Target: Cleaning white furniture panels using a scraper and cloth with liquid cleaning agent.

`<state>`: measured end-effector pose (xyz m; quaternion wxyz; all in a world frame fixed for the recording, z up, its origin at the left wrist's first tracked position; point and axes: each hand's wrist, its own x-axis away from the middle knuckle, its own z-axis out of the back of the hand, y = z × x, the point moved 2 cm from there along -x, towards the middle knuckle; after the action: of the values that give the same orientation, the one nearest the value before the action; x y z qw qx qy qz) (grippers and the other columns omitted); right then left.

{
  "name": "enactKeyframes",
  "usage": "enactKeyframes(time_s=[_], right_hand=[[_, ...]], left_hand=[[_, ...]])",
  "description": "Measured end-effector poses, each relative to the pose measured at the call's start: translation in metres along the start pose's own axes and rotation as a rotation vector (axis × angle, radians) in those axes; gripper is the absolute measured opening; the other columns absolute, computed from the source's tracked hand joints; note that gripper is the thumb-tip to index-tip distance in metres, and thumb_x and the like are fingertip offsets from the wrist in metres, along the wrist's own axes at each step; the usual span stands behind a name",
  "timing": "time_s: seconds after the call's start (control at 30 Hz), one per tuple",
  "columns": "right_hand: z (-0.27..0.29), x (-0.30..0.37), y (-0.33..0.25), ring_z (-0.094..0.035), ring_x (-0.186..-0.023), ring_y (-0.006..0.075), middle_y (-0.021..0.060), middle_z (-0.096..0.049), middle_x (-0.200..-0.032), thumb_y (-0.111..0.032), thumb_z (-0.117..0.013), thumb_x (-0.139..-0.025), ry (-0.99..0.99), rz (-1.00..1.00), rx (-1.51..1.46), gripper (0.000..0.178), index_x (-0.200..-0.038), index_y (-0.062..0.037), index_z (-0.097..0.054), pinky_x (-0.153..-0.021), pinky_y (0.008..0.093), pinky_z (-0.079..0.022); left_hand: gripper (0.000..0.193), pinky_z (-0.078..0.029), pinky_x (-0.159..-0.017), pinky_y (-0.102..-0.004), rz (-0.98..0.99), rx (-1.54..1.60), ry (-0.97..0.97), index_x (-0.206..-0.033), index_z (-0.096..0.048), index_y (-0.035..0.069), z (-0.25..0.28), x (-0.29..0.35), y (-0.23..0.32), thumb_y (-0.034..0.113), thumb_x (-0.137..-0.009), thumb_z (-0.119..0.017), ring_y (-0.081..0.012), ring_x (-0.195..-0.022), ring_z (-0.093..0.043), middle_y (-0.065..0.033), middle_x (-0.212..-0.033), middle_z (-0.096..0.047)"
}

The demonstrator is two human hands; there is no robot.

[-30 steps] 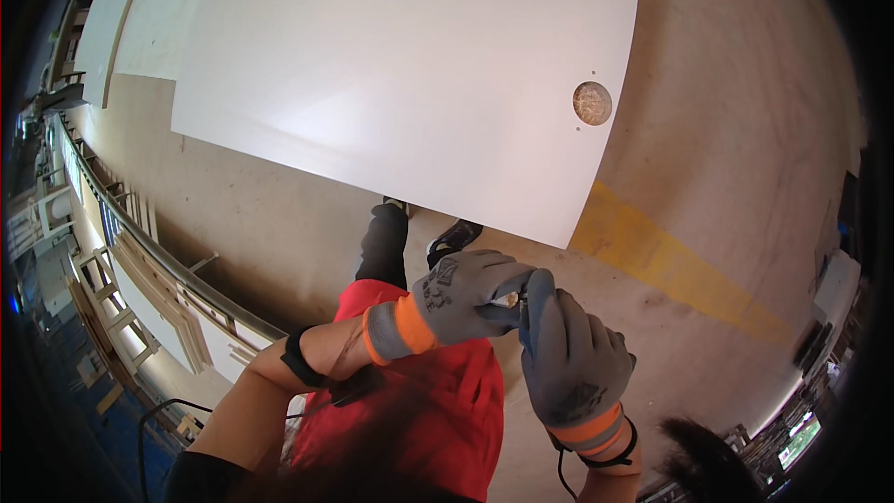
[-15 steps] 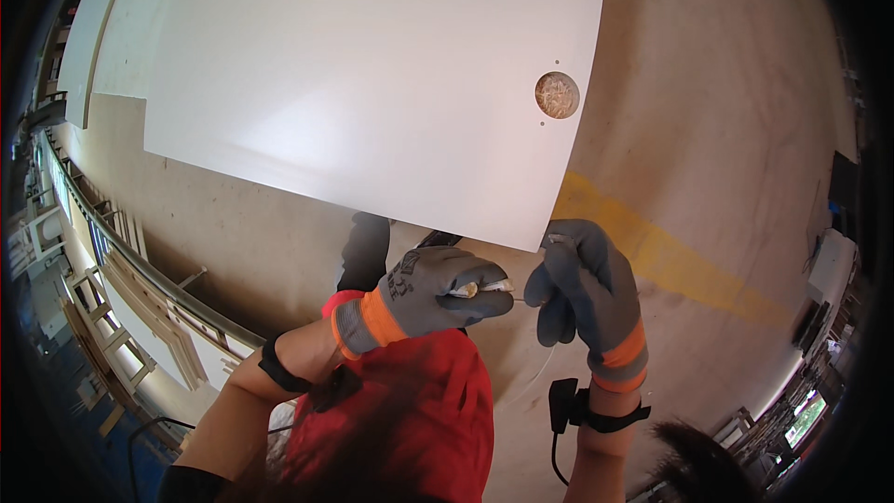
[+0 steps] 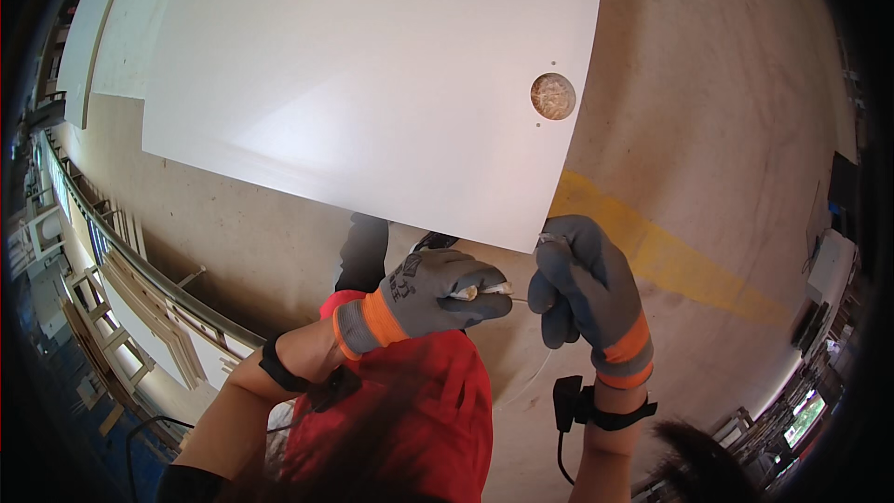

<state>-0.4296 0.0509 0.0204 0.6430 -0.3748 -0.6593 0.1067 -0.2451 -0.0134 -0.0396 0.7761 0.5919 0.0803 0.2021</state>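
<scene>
A white panel (image 3: 372, 84) lies in front of me, its near right corner close to my hands. My left hand (image 3: 438, 289), in a grey and orange work glove, is closed around a small crumpled whitish and yellowish thing (image 3: 484, 292) whose kind I cannot make out. My right hand (image 3: 587, 284), gloved alike, is at the panel's near right corner with its fingers pinched on a small pale piece (image 3: 551, 238). A thin pale strand (image 3: 538, 368) hangs below the right hand, and a short bit of it shows between the two hands.
Near its right edge the panel has a round hole (image 3: 553, 96) showing a rough tan filling, with a small hole above and below. A yellow stripe (image 3: 652, 247) crosses the floor. At the left, a metal rail (image 3: 158, 275) runs beside stacked boards (image 3: 154, 317).
My right hand has shifted slightly at the panel's corner, and the gap between my hands is a little wider. The left hand keeps its hold almost unmoved.
</scene>
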Motion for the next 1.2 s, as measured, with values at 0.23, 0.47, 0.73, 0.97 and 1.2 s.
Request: enactKeyframes(time_s=[0.23,0.47,0.73,0.97,1.2], right_hand=[[-0.001,0.002,0.004,-0.048,-0.035,0.0107,0.0068,-0.059,-0.061,-0.021,-0.054,-0.094,-0.034,0.027,-0.056,0.02,-0.106,-0.005,-0.053,-0.031,0.0215,-0.033],[0.003,0.006,-0.006,-0.05,-0.038,0.011,0.0067,-0.058,-0.063,-0.015,-0.049,-0.095,-0.035,-0.022,-0.009,0.018,-0.108,-0.0036,-0.054,-0.035,0.022,-0.035],[0.004,0.003,0.0,-0.055,-0.06,0.0101,0.0049,-0.051,-0.078,-0.003,-0.04,-0.093,-0.095,0.063,0.006,0.021,-0.112,0.0003,-0.05,-0.042,0.024,-0.047],[0.007,0.002,0.005,-0.054,-0.061,0.0103,0.0046,-0.051,-0.079,-0.002,-0.04,-0.093,-0.127,0.115,-0.028,0.022,-0.112,0.0007,-0.05,-0.043,0.0232,-0.046],[0.008,0.005,-0.005,-0.056,-0.062,0.0108,0.0053,-0.053,-0.082,0.004,-0.038,-0.087,-0.124,0.059,0.029,0.029,-0.113,0.0013,-0.05,-0.045,0.0238,-0.048]], left_hand=[[0.024,-0.049,-0.065,-0.0356,-0.057,-0.071,0.003,-0.096,-0.067,0.01,-0.002,0.0,0.002,0.015,-0.073,-0.072,-0.0235,-0.072,-0.06,-0.0058,-0.082,-0.064],[0.023,-0.05,-0.069,-0.0359,-0.063,-0.096,-0.022,-0.099,-0.067,0.012,0.0,0.002,0.002,0.016,-0.076,-0.07,-0.0246,-0.076,-0.061,-0.0053,-0.088,-0.066],[0.023,-0.053,-0.063,-0.0286,-0.138,-0.194,-0.003,-0.094,-0.071,0.027,-0.006,0.006,0.002,0.014,-0.076,-0.069,-0.017,-0.073,-0.063,0.0011,-0.092,-0.065],[0.024,-0.053,-0.063,-0.0289,-0.107,-0.177,-0.048,-0.093,-0.07,0.028,-0.009,0.005,0.001,0.013,-0.075,-0.068,-0.0169,-0.074,-0.063,0.0021,-0.094,-0.065],[0.024,-0.054,-0.064,-0.0301,-0.12,-0.196,-0.027,-0.094,-0.07,0.028,-0.009,0.004,0.001,0.013,-0.075,-0.068,-0.0183,-0.075,-0.063,0.0016,-0.094,-0.065]])
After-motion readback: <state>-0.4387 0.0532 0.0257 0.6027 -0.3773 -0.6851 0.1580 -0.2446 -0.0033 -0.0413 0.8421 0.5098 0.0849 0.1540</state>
